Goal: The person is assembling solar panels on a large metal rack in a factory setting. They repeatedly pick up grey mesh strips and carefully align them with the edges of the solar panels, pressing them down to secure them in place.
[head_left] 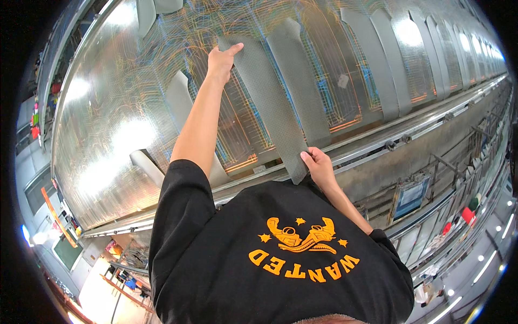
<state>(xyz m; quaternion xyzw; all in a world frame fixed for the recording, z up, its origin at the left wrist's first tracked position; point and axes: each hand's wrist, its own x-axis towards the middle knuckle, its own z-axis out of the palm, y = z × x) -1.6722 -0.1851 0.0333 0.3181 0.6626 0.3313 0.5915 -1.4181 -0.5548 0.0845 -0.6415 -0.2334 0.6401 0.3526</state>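
Grey strip (270, 102): we find it long, textured and held at both ends, lying aslant over the surface (100, 129), its near end reaching past the rail (399, 143) and in front of the black shirt (232, 254).
Left hand (220, 63): we see it grasping the far end of the strip, thumb laid across the upper face; its other fingers are partly hidden from us.
Right hand (319, 164): we see it pinching the strip's right edge close to the near end, thumb uppermost; how the fingers sit beneath, we cannot tell.
Arms: we see the left one stretched well out over the surface, the right one bent and close to the body.
Surface: we look along a long, glossy top covered in coloured lines, with bright reflections at its left.
Neighbouring piece (297, 81): we note this grey length just beside the strip, to its right.
Row of grey pieces (389, 59): we follow these along the surface toward the right, with lined gaps between some of them.
Curled piece (147, 164): we spot it near the surface's close edge, left of the left arm.
Rail: we trace its metal length along the near edge.
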